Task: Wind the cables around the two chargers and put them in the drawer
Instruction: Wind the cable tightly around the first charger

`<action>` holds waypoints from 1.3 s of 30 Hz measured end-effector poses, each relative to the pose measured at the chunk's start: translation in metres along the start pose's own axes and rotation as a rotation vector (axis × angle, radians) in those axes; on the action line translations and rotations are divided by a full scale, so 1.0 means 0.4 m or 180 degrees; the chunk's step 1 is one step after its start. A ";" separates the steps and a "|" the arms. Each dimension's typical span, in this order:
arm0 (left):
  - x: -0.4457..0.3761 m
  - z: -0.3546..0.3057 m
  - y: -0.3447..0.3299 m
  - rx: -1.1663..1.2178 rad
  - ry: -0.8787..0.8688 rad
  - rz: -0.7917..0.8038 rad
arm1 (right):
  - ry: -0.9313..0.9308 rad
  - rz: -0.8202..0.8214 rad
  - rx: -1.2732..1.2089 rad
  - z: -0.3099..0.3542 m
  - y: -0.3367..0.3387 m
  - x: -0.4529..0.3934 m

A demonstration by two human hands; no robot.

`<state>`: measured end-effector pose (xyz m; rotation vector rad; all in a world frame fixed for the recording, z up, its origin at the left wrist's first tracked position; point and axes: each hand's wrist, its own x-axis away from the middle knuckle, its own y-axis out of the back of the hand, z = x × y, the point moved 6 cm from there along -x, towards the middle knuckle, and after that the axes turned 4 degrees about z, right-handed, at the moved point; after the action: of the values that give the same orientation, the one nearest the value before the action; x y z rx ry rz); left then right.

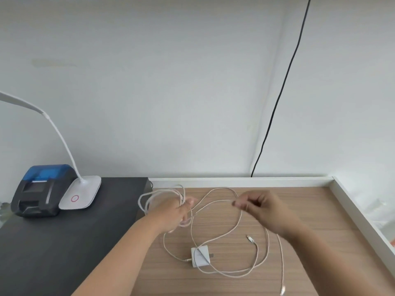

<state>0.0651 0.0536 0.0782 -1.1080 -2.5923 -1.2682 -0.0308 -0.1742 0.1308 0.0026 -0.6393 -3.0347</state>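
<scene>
A white charger (pixel 200 257) lies on the wooden desk (pixel 299 221), its white cable (pixel 256 265) sprawled around it in loose loops, with one free plug end (pixel 249 238) to its right. My left hand (pixel 177 212) grips several cable loops (pixel 154 194) that stick out to its left; what lies inside the fist is hidden. My right hand (pixel 259 205) pinches a cable strand over the desk. Another strand runs down under my right forearm to a plug end (pixel 282 290) near the front. No drawer is in view.
On the dark cabinet top (pixel 64 242) at the left stand a white desk lamp (pixel 82 194) and a blue-and-black small printer (pixel 40 190). A black wire (pixel 282 90) hangs down the wall. A white raised rim (pixel 350 201) borders the desk at back and right.
</scene>
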 end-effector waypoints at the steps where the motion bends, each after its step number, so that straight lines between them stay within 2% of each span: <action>1: 0.011 -0.011 -0.034 0.0368 0.0125 0.0562 | -0.0022 -0.0263 -0.0054 -0.002 0.030 -0.013; 5: 0.067 -0.102 -0.112 0.2394 -0.0220 0.2109 | -0.0356 -0.1153 -0.0392 -0.048 0.095 -0.050; 7: 0.095 -0.151 -0.113 0.3179 -0.0688 0.2557 | -0.0551 -0.1177 -0.0456 -0.079 0.083 -0.053; 8: 0.100 -0.170 -0.100 0.3548 -0.0943 0.2551 | -0.0627 -0.1091 -0.0419 -0.096 0.068 -0.051; 10: 0.097 -0.192 -0.051 0.4256 -0.1279 0.2060 | -0.0791 -0.0738 -0.0233 -0.133 0.022 -0.042; 12: 0.079 -0.191 0.007 0.4775 -0.1406 0.1043 | -0.0930 -0.0343 -0.0183 -0.165 -0.032 -0.023; 15: 0.059 -0.162 0.079 0.5533 -0.1081 -0.0429 | -0.1028 0.0159 0.0024 -0.202 -0.102 0.007; 17: 0.049 -0.140 0.111 0.5518 -0.1018 -0.1111 | -0.0929 0.0660 0.0455 -0.190 -0.142 0.030; 19: 0.035 -0.119 0.120 0.5107 -0.1046 -0.1477 | -0.0781 0.1192 0.0636 -0.152 -0.182 0.054; 20: 0.022 -0.102 0.116 0.4710 -0.1037 -0.1619 | -0.0698 0.1396 0.0630 -0.120 -0.196 0.064; 22: 0.010 -0.080 0.098 0.3430 -0.0977 -0.1758 | -0.0446 0.1581 0.0329 -0.041 -0.198 0.068; 24: 0.004 -0.084 0.056 0.2150 -0.0936 -0.1430 | -0.0256 0.1194 -0.0270 0.031 -0.150 0.048; 27: 0.003 -0.099 -0.048 0.1433 -0.0534 -0.0219 | -0.0050 0.0468 -0.0159 0.079 -0.049 -0.001; 29: 0.022 -0.114 -0.098 0.1330 -0.0284 0.0594 | -0.0043 0.0245 0.0112 0.060 -0.020 -0.025; 32: 0.057 -0.135 -0.120 0.2163 -0.0328 0.1336 | -0.0203 0.0081 0.0237 0.020 -0.024 -0.036; 34: 0.075 -0.148 -0.110 0.2600 -0.0430 0.1406 | -0.0243 -0.0039 0.0191 0.003 -0.038 -0.035; 37: 0.081 -0.150 -0.105 0.2673 -0.0491 0.1229 | -0.0205 -0.0211 0.0532 -0.017 -0.059 -0.031; 39: 0.085 -0.142 -0.116 0.2846 -0.0379 0.1213 | -0.0171 -0.0019 0.0391 -0.022 -0.086 -0.032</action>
<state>-0.0032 0.0143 0.0961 -1.3458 -2.3770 0.0646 -0.0194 -0.1458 0.1086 -0.0736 -0.8300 -3.0049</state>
